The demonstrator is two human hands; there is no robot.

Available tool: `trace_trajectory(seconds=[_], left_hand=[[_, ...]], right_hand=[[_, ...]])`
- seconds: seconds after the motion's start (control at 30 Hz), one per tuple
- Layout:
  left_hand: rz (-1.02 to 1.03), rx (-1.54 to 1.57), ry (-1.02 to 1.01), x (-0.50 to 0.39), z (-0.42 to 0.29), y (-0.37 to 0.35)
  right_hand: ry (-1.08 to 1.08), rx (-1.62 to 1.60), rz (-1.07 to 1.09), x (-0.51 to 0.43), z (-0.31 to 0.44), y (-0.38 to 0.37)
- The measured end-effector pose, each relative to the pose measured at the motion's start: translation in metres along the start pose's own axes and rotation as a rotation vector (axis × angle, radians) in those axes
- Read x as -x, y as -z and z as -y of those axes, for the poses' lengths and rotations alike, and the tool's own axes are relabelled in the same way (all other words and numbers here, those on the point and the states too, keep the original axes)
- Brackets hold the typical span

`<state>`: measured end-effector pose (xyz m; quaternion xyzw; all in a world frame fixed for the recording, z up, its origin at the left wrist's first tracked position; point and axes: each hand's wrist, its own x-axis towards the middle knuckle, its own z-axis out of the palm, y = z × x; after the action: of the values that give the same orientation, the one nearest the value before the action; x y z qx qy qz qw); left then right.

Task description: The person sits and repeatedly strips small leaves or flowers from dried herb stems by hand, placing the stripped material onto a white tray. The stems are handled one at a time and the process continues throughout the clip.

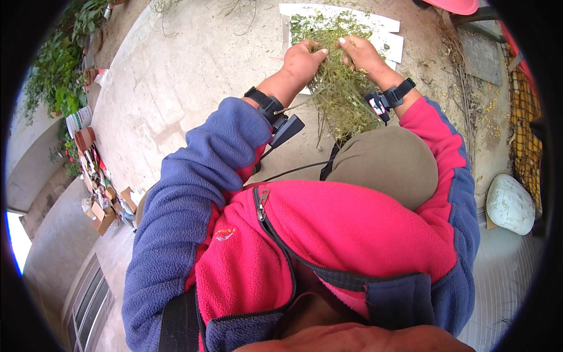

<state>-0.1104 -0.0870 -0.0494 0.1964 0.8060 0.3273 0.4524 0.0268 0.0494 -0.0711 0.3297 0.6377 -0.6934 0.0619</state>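
A bushy bundle of thin, yellowish-green plant stems (341,94) hangs between my wrists, over my knee and the ground. My left hand (303,59) grips stems at the upper left of the bundle, with the thumb pointing right. Opposite it, my right hand (361,53) has thumb and fingers closed on fine sprigs; the exact pinch point is hard to make out. Beneath both hands lies a flattened white cardboard sheet (389,27). Loose green leaves and plant bits (303,27) are scattered over it.
Several potted plants (57,88), a terracotta pot (84,138) and a heap of cardboard scraps (103,207) line the left. At right are a large pale stone (510,204) and yellow corn cobs behind netting (525,127). Stray stems lie on the concrete floor (176,79).
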Motion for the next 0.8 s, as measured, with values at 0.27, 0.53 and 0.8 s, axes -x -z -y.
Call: trace_trajectory(seconds=[0.27,0.53,0.8], left_hand=[[-0.032,0.042,0.04,0.005,-0.004,0.008],[-0.028,0.03,0.051,0.002,-0.001,0.007],[-0.023,0.101,0.044,0.003,0.0,0.008]], right_hand=[[0.138,0.024,-0.068,0.013,0.01,0.013],[0.204,0.038,-0.147,0.004,0.003,0.021],[0.152,0.055,-0.171,0.006,0.009,0.033]])
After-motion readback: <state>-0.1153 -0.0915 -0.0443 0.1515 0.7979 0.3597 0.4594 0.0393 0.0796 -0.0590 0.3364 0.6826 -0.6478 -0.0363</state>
